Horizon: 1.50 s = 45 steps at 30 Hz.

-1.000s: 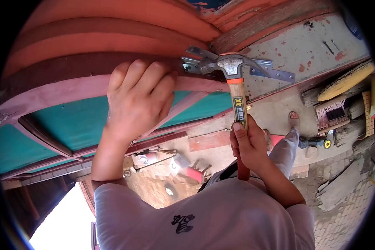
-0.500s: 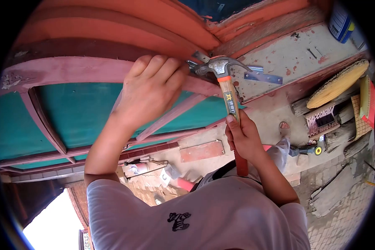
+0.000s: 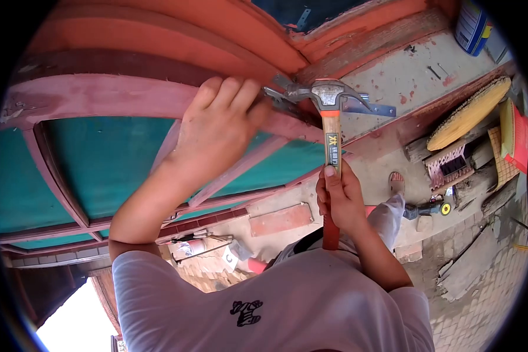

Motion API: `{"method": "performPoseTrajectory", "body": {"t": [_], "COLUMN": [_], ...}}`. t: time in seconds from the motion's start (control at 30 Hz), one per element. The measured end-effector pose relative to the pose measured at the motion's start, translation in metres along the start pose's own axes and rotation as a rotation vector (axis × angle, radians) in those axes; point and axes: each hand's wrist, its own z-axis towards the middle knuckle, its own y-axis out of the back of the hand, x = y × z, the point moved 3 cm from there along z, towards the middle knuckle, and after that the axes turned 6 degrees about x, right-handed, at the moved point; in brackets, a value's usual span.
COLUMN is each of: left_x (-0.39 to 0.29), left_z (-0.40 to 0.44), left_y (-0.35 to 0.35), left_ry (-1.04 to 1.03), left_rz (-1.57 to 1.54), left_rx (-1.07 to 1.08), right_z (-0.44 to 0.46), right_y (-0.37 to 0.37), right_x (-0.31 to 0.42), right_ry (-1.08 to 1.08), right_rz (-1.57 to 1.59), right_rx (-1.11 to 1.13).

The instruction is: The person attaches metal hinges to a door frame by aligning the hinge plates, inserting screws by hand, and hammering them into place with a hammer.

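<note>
My right hand [image 3: 345, 196] is wrapped around the handle of a claw hammer [image 3: 332, 126], its head up and its claw pointing right. My left hand [image 3: 217, 120] is closed at the pink wooden door frame [image 3: 94, 94], fingers curled over the frame's edge. Whatever sits between those fingertips is hidden. Just right of them, a metal piece [image 3: 283, 101] lies along the frame, close to the hammer's striking face. A flat metal bracket with holes [image 3: 384, 110] rests on the ledge behind the hammer head, partly covered by it.
Green panels [image 3: 123, 170] fill the door frame. On the paint-spotted ledge [image 3: 393, 76] are a loose nail [image 3: 433, 73] and a blue-and-white can [image 3: 473, 28]. Below lie a yellow round pad [image 3: 469, 114], a power tool [image 3: 425, 209] and a reddish board [image 3: 281, 220].
The hammer and my right hand have shifted a little to the right, so the head stands farther from my left fingers. My left hand stays at the frame. The view has tilted slightly.
</note>
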Motion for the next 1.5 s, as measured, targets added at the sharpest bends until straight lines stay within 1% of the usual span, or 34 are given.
{"method": "performPoseTrajectory", "body": {"t": [0.03,0.13,0.17,0.27,0.33,0.47,0.57,0.67,0.7,0.8,0.97,1.1,1.2,1.33,1.37,1.47,1.5], "left_x": [0.001,0.0,0.0,0.002,0.004,0.006,0.006,0.007,0.008,0.007,0.007,0.008,0.008,0.009,0.008,0.007,0.008], "left_z": [0.0,0.001,0.001,0.001,-0.001,-0.004,-0.004,-0.007,-0.007,-0.007,-0.007,-0.007,-0.007,-0.003,-0.005,-0.005,-0.005], "left_y": [0.001,0.0,0.001,-0.003,-0.003,-0.003,-0.003,-0.004,-0.004,-0.004,-0.004,-0.004,-0.004,-0.003,-0.005,-0.004,-0.004], "left_ry": [-0.003,-0.042,-0.061,-0.04,-0.07,-0.135,-0.14,-0.135,-0.124,-0.121,-0.124,-0.135,-0.138,-0.133,-0.126,-0.126,-0.124], "left_rz": [0.011,0.022,0.026,0.035,0.04,0.047,-0.015,-0.049,-0.062,-0.099,-0.112,-0.131,-0.121,-0.104,-0.112,-0.121,-0.121], "left_rx": [-0.003,-0.072,-0.106,-0.075,-0.102,-0.174,-0.232,-0.237,-0.248,-0.261,-0.274,-0.3,-0.298,-0.328,-0.325,-0.313,-0.31], "right_z": [-0.002,0.008,0.01,0.009,0.004,-0.015,-0.024,-0.015,-0.007,0.01,-0.013,-0.017,0.009,0.01,0.002,-0.014,-0.016], "right_y": [-0.001,-0.002,-0.001,-0.001,-0.004,0.0,-0.001,-0.022,-0.028,-0.015,-0.01,-0.012,-0.024,-0.007,-0.003,0.01,0.012], "right_x": [-0.003,-0.006,-0.007,-0.014,-0.012,-0.007,-0.005,-0.023,-0.024,-0.017,-0.015,-0.008,-0.008,0.018,0.016,0.016,0.014], "right_ry": [0.022,-0.033,-0.022,-0.008,-0.022,0.257,0.482,0.449,0.205,0.032,0.197,0.45,0.095,0.039,0.036,0.288,0.338], "right_rz": [0.015,-0.135,-0.134,-0.095,-0.039,0.079,0.224,0.216,0.003,-0.077,-0.012,0.184,-0.147,-0.101,-0.12,0.057,0.127], "right_rx": [-0.01,0.008,0.009,-0.007,-0.039,-0.193,-0.314,-0.349,-0.15,-0.05,-0.098,-0.301,-0.029,0.037,-0.048,-0.155,-0.219]}}
